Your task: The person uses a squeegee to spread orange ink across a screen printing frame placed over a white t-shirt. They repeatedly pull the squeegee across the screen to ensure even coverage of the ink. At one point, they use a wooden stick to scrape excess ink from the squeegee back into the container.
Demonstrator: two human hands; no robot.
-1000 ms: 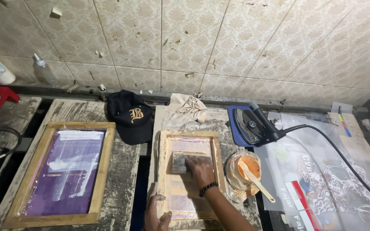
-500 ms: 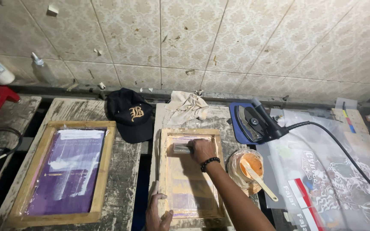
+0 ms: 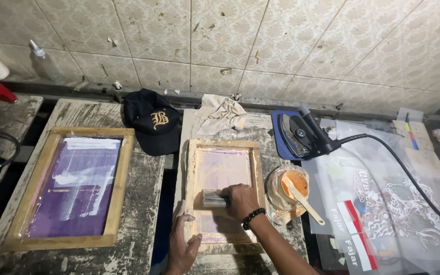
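Observation:
A small wooden screen-printing frame [image 3: 191,168] with a pale mesh lies on the narrow middle bench. My right hand [image 3: 242,200] grips a squeegee [image 3: 214,198] that rests across the mesh in the frame's lower half; a black bead bracelet is on that wrist. My left hand [image 3: 182,247] presses flat on the frame's near-left corner, fingers spread. A pot of orange ink [image 3: 294,184] with a pale stick in it stands just right of the frame.
A larger wooden frame [image 3: 120,188] with purple mesh lies on the left bench. A black cap [image 3: 151,122] and a crumpled rag [image 3: 222,113] sit at the back. A black iron [image 3: 301,135] with its cable, and printed transparent sheets [image 3: 388,203], lie to the right.
My right hand pushed the squeegee to the frame's far end, then drew it back toward me to the lower half. My left hand stayed on the near-left corner.

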